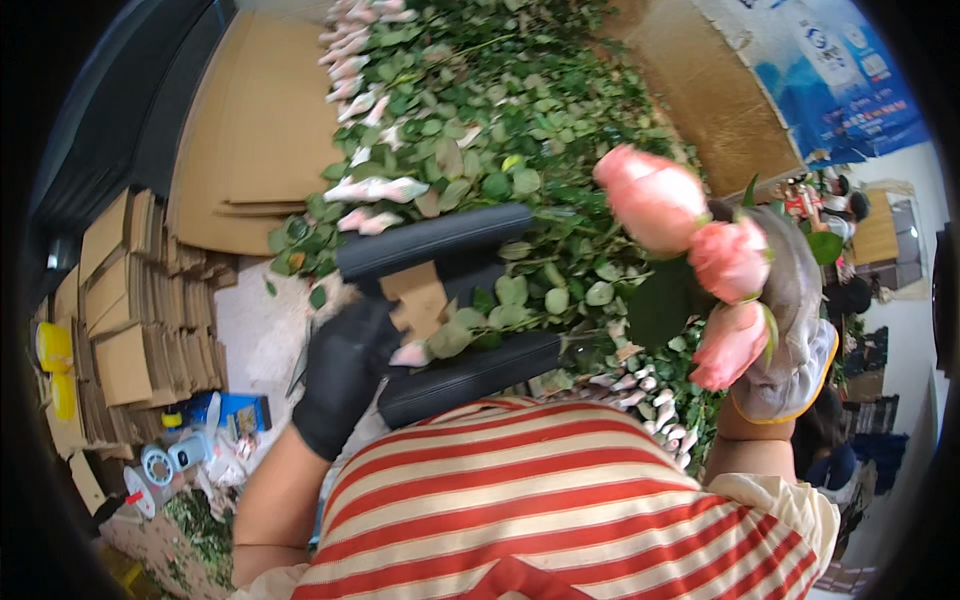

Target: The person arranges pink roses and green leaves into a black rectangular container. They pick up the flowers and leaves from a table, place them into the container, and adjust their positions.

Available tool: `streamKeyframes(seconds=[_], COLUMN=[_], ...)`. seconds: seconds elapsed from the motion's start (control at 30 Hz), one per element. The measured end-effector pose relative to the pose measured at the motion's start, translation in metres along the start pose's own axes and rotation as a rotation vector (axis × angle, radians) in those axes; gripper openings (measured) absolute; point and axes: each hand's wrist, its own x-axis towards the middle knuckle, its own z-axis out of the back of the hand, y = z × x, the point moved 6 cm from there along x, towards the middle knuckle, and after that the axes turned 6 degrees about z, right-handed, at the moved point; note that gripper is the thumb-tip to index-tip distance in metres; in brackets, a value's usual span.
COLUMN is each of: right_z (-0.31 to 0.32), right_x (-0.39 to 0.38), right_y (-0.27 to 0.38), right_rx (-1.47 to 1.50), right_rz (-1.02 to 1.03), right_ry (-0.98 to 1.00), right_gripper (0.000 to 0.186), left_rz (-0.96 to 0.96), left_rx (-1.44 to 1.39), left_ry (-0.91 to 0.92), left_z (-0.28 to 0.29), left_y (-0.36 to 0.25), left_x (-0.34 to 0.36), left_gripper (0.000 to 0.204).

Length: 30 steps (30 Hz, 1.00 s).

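My left hand (345, 365), in a black glove, is at the left end of two black padded bars (435, 240), beside a small notched cardboard piece (418, 295); its fingertips are unclear. A leafy stem (510, 315) lies between the bars, with a pale pink tip near that hand. My right hand (785, 350), in a grey glove with yellow trim, is closed on a bunch of three pink roses (728, 255) raised at the right; the blooms and leaves partly hide the fingers.
Leafy rose stems (480, 90) with white-wrapped heads cover the bench ahead. Flat cardboard (260, 130) and stacked cardboard pieces (135, 300) are at the left, with tape rolls (165, 462) below. More wrapped buds (655, 410) lie at lower right. A brown board (700, 70) borders the back right.
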Motion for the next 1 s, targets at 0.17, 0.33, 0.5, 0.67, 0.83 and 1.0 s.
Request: streamKeyframes(seconds=[0.17, 0.33, 0.5, 0.67, 0.83, 1.0], right_z=[-0.130, -0.297, -0.332, -0.322, -0.328, -0.335], right_x=[-0.027, -0.103, -0.138, -0.123, -0.127, -0.141], right_y=[-0.008, -0.018, -0.024, -0.024, -0.021, -0.020], right_rx=[0.220, 0.683, 0.701, 0.690, 0.878, 1.184], right_rz=[-0.205, -0.023, -0.015, -0.131, -0.176, -0.492], right_ry=[0.635, 0.974, 1.142, 1.278, 1.235, 1.197], right_gripper=[0.036, 0.028, 0.031, 0.031, 0.029, 0.033], left_rz=[0.276, 0.383, 0.537, 0.627, 0.996, 0.346], left_rx=[-0.661, -0.724, -1.052, -1.022, -0.304, -0.655], left_ry=[0.311, 0.183, 0.175, 0.190, 0.093, 0.113], left_z=[-0.093, -0.091, -0.137, -0.114, 0.019, -0.046], left_y=[0.079, 0.083, 0.108, 0.107, 0.120, 0.077], left_x=[-0.060, -0.059, -0.101, -0.106, -0.088, -0.054], left_gripper=[0.047, 0.037, 0.021, 0.008, 0.017, 0.071])
